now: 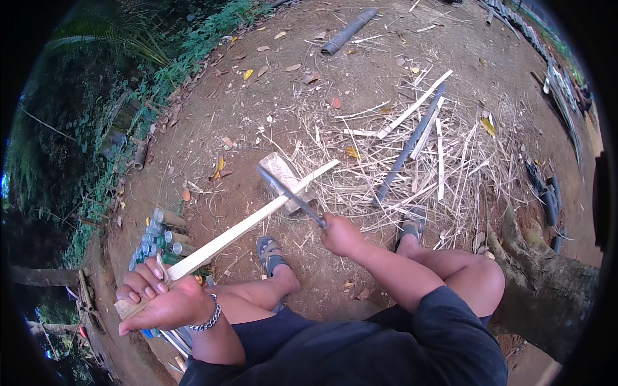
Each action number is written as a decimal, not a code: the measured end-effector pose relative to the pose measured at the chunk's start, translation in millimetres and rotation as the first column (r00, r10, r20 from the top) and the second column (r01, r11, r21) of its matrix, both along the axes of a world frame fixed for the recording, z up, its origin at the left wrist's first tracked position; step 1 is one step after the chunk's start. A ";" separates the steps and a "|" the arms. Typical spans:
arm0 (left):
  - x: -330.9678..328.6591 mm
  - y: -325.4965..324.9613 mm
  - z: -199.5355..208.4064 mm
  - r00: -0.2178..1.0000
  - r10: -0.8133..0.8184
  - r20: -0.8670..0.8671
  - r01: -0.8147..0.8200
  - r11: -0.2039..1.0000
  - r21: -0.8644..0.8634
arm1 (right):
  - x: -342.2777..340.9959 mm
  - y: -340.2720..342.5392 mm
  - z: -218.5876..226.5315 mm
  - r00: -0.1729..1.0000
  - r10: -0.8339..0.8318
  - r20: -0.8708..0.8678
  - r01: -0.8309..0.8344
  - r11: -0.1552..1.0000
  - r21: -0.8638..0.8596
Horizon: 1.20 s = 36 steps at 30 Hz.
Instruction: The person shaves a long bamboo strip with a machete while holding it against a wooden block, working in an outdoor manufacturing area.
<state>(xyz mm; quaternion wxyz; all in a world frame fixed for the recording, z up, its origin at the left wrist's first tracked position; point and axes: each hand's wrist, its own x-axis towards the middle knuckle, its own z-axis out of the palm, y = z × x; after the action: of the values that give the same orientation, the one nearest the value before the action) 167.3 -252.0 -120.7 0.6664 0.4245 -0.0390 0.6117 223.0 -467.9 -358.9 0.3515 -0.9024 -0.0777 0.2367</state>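
My left hand (pixel 168 297), a chain bracelet on its wrist, is closed round the near end of a long pale bamboo strip (pixel 235 233). The strip slants away to the right and narrows to a point at its far end, which lies over a short wooden block (pixel 278 168) on the ground. In my right hand (pixel 342 235) is the handle of a long knife (pixel 283 190). Its dark blade points up and left and crosses over the strip above the block; whether it touches the strip, I cannot tell.
Shavings (pixel 360 174) are heaped beyond my feet, with pale split strips (pixel 415 106) and a dark bamboo pole (pixel 409 151) on them. Glass bottles (pixel 151 241) and cut bamboo tubes (pixel 170 219) stand at left. A thick tree root (pixel 547 283) rises at right. Farther off lies a bamboo tube (pixel 349 31).
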 end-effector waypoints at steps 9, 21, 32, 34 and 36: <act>2.1 8.3 -1.6 0.989 -0.146 -0.001 0.145 0.985 0.088 | 59.7 -35.9 -89.2 0.980 -0.190 -0.051 0.186 0.979 -0.078; 26.1 49.5 7.8 0.986 -0.101 -0.133 0.117 0.985 0.124 | 101.2 -61.8 -183.8 0.950 -0.293 -0.111 0.282 0.954 -0.108; 86.0 79.7 26.6 0.930 0.213 -0.299 -0.208 0.977 0.050 | 149.6 -86.5 -328.4 0.961 -0.208 -0.182 0.151 0.947 -0.282; 102.4 76.7 23.6 0.898 0.305 -0.318 -0.325 0.946 -0.010 | 153.4 -89.5 -326.0 0.925 -0.179 -0.336 0.169 0.984 -0.060; 78.6 131.4 14.7 0.916 -0.345 -0.204 0.377 0.915 0.143 | 146.8 -67.3 -295.7 0.885 -0.240 -0.400 0.274 0.961 0.029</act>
<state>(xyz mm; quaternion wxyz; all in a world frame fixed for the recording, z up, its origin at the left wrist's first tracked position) 245.8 -120.5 -106.0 0.7278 0.5202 -0.1134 0.4322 369.8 -535.1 -654.6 0.4260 -0.8232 0.1044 0.3605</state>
